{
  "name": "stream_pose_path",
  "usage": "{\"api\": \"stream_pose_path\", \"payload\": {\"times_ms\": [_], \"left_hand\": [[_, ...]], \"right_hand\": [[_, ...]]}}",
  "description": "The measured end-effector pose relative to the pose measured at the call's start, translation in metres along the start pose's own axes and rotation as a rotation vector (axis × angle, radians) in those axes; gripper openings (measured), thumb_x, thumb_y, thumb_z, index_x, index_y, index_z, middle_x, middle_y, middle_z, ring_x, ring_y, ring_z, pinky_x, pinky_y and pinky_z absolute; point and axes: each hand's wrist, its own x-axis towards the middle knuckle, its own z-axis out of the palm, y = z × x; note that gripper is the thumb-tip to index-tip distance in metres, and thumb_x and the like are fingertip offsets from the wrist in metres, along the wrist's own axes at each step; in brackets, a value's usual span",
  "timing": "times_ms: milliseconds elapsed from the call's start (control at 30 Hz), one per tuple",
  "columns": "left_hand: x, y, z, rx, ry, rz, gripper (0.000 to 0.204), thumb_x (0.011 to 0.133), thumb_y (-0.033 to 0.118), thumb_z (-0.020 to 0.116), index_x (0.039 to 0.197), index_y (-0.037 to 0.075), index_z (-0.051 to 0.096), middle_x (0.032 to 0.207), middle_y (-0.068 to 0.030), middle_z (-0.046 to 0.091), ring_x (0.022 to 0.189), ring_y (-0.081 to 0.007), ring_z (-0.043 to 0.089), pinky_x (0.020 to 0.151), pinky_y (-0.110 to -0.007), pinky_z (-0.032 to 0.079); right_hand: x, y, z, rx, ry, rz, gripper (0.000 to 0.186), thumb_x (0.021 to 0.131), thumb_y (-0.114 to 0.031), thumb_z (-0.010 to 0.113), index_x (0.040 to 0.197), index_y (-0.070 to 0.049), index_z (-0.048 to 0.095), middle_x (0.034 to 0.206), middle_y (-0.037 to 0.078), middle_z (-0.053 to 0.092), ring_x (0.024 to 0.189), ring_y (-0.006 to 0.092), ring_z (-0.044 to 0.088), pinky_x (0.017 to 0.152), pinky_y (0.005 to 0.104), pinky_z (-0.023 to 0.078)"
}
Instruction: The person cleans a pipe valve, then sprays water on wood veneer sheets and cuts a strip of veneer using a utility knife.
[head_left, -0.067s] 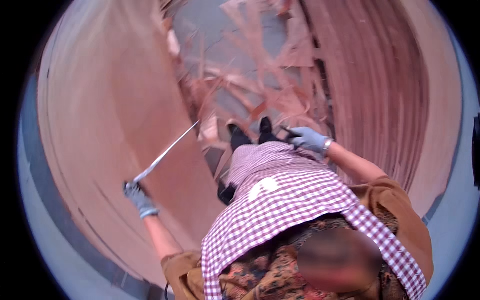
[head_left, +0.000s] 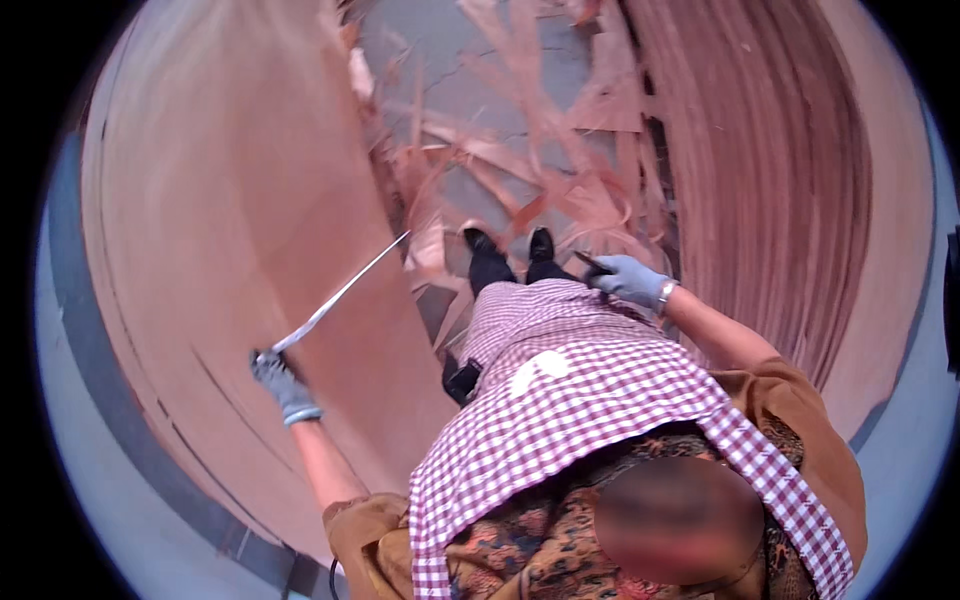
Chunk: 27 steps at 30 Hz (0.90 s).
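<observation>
My left hand (head_left: 285,387), in a grey glove, is closed round one end of a long thin silver-white strip (head_left: 330,307). The strip slants over the broad reddish-brown wood veneer sheets (head_left: 230,170) on the left, and its far tip reaches their inner edge. Near my right thigh, my right hand (head_left: 632,280), also gloved, is wrapped round a slim black tool (head_left: 592,263). That tool points left and away from me; its exact kind is too small to make out.
A tall-looking stack of veneer (head_left: 750,170) with many layered edges stands on the right. Between the two piles, torn veneer scraps (head_left: 590,200) litter the grey floor (head_left: 410,50) around my shoes (head_left: 541,243). My checked apron (head_left: 600,375) hangs in front of me.
The whole view has shifted slightly, so the piles and floor appear a little farther right. Both hands keep their grips, with the strip lying at about the same slant.
</observation>
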Motion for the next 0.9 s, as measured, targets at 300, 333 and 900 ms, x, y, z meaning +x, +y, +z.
{"api": "stream_pose_path", "payload": {"times_ms": [300,333,900], "left_hand": [[-0.027,0.039,0.024,0.116,0.081,-0.035,0.039,0.093,0.016,0.051,0.128,0.006,0.036,0.115,-0.0028,0.043,0.101,-0.0113,0.044,0.089,-0.025,0.039],[-0.028,0.041,0.025,0.107,0.074,-0.038,0.04,0.093,0.016,0.05,0.129,0.006,0.035,0.116,-0.0029,0.043,0.102,-0.0114,0.043,0.089,-0.025,0.039],[0.006,0.116,0.095,0.513,0.111,0.344,0.025,0.093,0.02,0.05,0.104,-0.001,0.055,0.115,-0.0134,0.051,0.106,-0.0249,0.049,0.089,-0.035,0.041]], "right_hand": [[0.041,-0.044,-0.022,0.039,-0.022,0.037,0.017,0.083,-0.006,0.051,0.096,0.0,0.06,0.084,0.004,0.061,0.074,0.0123,0.055,0.069,0.0265,0.045],[0.047,-0.053,-0.029,0.095,-0.011,0.038,0.016,0.084,-0.006,0.051,0.096,0.0,0.06,0.084,0.004,0.061,0.075,0.0123,0.055,0.069,0.0259,0.045],[0.155,-0.205,-0.047,-0.159,-0.139,0.055,0.017,0.086,-0.011,0.055,0.098,-0.002,0.06,0.081,0.001,0.057,0.069,0.0101,0.053,0.063,0.0259,0.048]]}}
